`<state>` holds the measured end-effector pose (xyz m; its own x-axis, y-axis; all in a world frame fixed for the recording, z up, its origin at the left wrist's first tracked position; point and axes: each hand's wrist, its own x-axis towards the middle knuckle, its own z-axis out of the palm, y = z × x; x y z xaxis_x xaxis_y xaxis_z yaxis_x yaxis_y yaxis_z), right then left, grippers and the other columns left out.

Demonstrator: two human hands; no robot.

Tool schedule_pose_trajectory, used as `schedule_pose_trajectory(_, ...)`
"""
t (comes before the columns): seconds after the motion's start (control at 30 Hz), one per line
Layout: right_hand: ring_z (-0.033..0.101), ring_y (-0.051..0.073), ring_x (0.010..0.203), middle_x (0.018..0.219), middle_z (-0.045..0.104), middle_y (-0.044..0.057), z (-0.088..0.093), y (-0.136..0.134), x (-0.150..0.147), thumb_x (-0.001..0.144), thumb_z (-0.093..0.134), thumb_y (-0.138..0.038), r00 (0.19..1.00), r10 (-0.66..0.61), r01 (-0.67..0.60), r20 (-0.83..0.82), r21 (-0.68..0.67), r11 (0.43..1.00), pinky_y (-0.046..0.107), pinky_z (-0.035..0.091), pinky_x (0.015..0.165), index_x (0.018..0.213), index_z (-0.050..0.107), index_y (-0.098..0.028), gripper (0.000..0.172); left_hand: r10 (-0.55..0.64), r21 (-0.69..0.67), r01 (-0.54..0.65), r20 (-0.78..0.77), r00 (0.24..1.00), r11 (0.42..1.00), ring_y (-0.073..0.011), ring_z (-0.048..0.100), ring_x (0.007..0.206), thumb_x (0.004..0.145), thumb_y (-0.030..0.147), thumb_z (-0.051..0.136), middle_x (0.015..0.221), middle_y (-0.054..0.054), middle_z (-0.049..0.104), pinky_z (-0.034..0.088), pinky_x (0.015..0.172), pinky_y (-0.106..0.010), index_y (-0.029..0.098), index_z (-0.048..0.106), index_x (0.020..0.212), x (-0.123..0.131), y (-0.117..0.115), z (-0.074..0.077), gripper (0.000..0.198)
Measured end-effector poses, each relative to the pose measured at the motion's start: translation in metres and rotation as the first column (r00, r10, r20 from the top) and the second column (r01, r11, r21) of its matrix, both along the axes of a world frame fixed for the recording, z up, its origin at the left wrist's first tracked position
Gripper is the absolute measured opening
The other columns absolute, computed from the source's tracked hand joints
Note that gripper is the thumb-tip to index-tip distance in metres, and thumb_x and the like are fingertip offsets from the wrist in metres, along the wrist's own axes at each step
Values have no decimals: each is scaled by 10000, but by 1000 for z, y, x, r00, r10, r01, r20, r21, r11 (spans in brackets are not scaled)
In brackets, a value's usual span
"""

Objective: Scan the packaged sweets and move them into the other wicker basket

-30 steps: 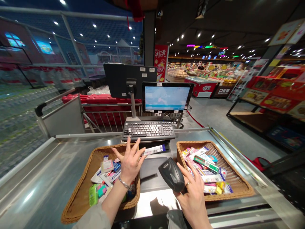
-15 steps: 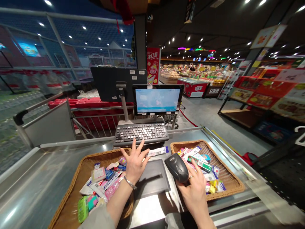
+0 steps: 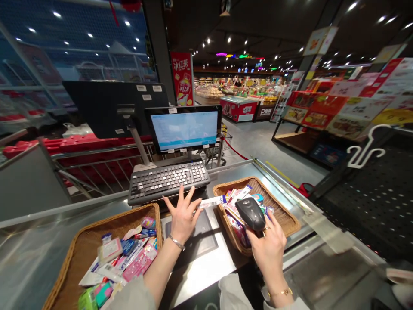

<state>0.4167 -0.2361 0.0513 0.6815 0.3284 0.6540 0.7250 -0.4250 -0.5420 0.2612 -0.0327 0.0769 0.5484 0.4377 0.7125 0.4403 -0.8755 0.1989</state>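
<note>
My left hand (image 3: 183,216) pinches one end of a slim white packet (image 3: 211,202) between thumb and forefinger, the other fingers spread. The packet has a barcode and a purple-blue end that reaches the rim of the right wicker basket (image 3: 292,224). In my right hand (image 3: 269,241) is a black handheld barcode scanner (image 3: 251,213), its head over that basket. The scanner covers part of the small packaged goods inside. To the left of my left hand, another wicker basket (image 3: 72,241) holds a pile of small packages, among them a pink one (image 3: 140,261).
Behind my hands stand a black keyboard (image 3: 169,178) and a lit monitor (image 3: 185,129), with a second dark screen (image 3: 112,110) seen from behind. A flat grey pad (image 3: 206,234) lies on the metal counter (image 3: 22,254). White hooks (image 3: 366,150) hang at the right.
The view has turned to the right. The scanner has moved from beside the right basket to over it. My left hand has brought the white packet closer to that basket's rim.
</note>
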Motion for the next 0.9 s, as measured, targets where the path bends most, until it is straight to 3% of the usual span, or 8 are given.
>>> schedule_pose_trajectory(0.3,525,334,1254,1153,677,194,4,-13,25,782,638,-449,975,-158,167,-158,44,985,528,389,1039,1007,703,-124,400,-131,-11,131,-50,990,991,-388,325,1430,877,319,645,1409,-86,569,-87,1087,-761,273,708,1016,42,-11,-3,159)
schedule_pose_trajectory(0.5,538,340,1241,1206,658,198,8,-16,41,765,643,-488,953,-201,214,-228,32,976,518,405,1034,992,718,-132,428,-198,-14,198,-87,976,980,-368,289,1451,899,331,617,1448,-59,532,-91,1098,-751,289,701,1057,78,-19,-3,184)
schedule_pose_trajectory(0.6,545,348,1225,1227,644,214,10,-15,50,759,629,-524,945,-202,217,-259,28,976,528,400,1036,996,720,-116,481,-167,-35,164,-127,978,986,-363,248,1468,915,372,588,1475,-44,502,-98,1099,-750,332,660,1192,99,-25,-6,289)
schedule_pose_trajectory(0.73,527,352,1245,1287,609,231,8,-10,61,752,597,-555,940,-168,175,-298,-1,984,532,379,1058,1081,698,-90,578,-98,-98,77,-239,966,992,-361,214,1480,910,466,563,1551,-91,377,-78,1123,-727,306,495,1412,114,-31,-13,532)
schedule_pose_trajectory(0.9,520,339,1240,1295,608,212,4,2,72,751,604,-575,931,-77,82,-356,0,997,517,368,1065,1055,707,-128,551,-32,-150,-11,-278,960,989,-346,208,1486,940,387,520,1569,-94,342,-59,1119,-739,274,509,1394,101,-26,-20,469)
